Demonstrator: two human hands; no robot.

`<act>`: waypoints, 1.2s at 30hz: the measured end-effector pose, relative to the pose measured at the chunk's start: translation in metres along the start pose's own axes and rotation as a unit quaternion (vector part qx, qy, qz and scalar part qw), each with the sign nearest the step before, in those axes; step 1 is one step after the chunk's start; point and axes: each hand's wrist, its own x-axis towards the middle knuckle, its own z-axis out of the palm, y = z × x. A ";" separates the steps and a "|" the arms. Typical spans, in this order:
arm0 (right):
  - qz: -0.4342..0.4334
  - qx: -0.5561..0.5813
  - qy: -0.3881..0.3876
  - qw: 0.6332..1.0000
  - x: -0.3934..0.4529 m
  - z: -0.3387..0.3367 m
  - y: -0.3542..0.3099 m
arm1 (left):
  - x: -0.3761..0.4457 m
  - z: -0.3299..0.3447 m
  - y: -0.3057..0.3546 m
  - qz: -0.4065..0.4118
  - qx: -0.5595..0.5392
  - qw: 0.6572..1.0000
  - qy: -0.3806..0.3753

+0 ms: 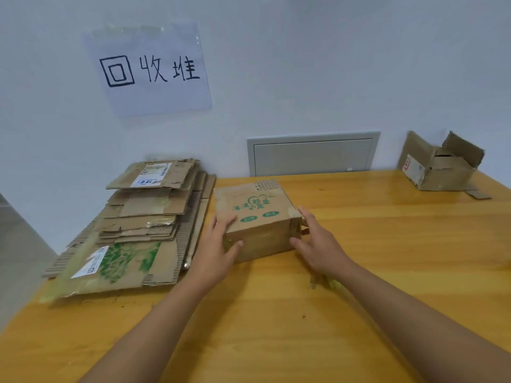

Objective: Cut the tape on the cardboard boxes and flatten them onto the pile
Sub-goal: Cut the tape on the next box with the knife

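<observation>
A small closed cardboard box with green print on top stands on the wooden table near its middle. My left hand holds the box's front left corner, fingers on top and thumb on the front face. My right hand holds the front right corner, with its thumb on the front face and fingers along the right side. To the left lies the pile of flattened cardboard, several sheets high. No cutting tool is in view.
An opened, torn cardboard box sits at the table's far right corner by the wall. A handwritten paper sign hangs on the wall above the pile. A white wall panel lies behind the table.
</observation>
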 end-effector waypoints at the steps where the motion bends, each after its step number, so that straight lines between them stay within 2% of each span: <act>1: 0.007 -0.020 0.002 1.000 -0.003 -0.002 0.002 | 0.000 0.002 -0.002 -0.005 0.014 1.000 0.006; 3: 0.022 -0.144 0.034 0.989 -0.011 -0.004 0.007 | 0.001 0.005 -0.004 -0.017 0.051 0.998 0.014; 4: 0.037 -0.226 0.051 0.972 -0.016 -0.006 0.008 | 0.002 0.006 -0.004 -0.009 0.094 0.995 0.020; 6: 0.078 -0.335 0.032 0.939 -0.026 -0.007 0.009 | 0.004 0.008 0.000 0.045 0.220 0.973 0.051; 8: 0.101 -0.356 -0.008 0.929 -0.034 -0.004 0.006 | 0.010 0.010 0.007 0.105 0.314 0.940 0.084; 10: 0.104 -0.356 -0.014 0.929 -0.037 -0.002 0.003 | 0.016 0.011 0.014 0.133 0.356 0.922 0.074; 12: 0.107 -0.356 0.004 0.928 -0.039 -0.002 0.001 | 0.021 0.014 0.018 0.131 0.369 0.919 0.047; 15: 0.133 -0.356 0.013 0.925 -0.043 -0.006 0.003 | 0.024 0.016 0.023 0.118 0.363 0.923 0.044; 19: 0.134 -0.304 0.002 0.943 -0.042 -0.010 0.006 | 0.023 0.017 0.026 0.125 0.346 0.926 0.083; 23: 0.112 -0.218 0.006 0.970 -0.035 -0.013 0.005 | 0.027 0.018 0.032 0.085 0.271 0.953 0.103; 25: 0.080 -0.140 0.056 0.985 -0.028 -0.017 0.003 | 0.029 0.017 0.038 0.046 0.213 0.969 0.114; 27: 0.016 -0.018 0.141 0.990 -0.022 -0.021 -0.005 | 0.031 0.015 0.042 0.002 0.165 0.978 0.129; 29: -0.022 0.135 0.219 0.966 -0.017 -0.026 -0.018 | 0.031 0.012 0.045 -0.021 0.120 0.983 0.136; 31: -0.037 0.248 0.249 0.936 -0.012 -0.028 -0.033 | 0.031 0.010 0.050 -0.026 0.073 0.987 0.142; 33: -0.057 0.276 0.223 0.933 -0.006 -0.026 -0.048 | 0.031 0.008 0.053 -0.019 0.035 0.987 0.157; 36: -0.096 0.244 0.171 0.950 0.003 -0.017 -0.067 | 0.028 0.013 0.056 -0.005 -0.019 0.984 0.178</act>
